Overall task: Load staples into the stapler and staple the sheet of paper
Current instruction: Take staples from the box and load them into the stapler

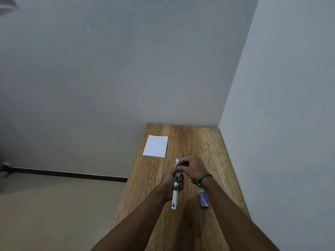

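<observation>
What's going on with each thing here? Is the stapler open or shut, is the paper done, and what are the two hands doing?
stapler: swung open flat, metal channel showing, held above the table.
left hand: wrapped around the stapler's middle.
right hand: fingertips pinched at the stapler's far end; whether they hold staples is too small to tell.
sheet of paper: lying flat, untouched, at the table's far left.
staple box: lying on the table under the right wrist; open or closed unclear.

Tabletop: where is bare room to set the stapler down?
Bare wood lies right of the sheet of paper up to the wall, and along the table's right edge. The middle is crowded: both hands work the opened stapler, with the staple box under the right wrist.
</observation>
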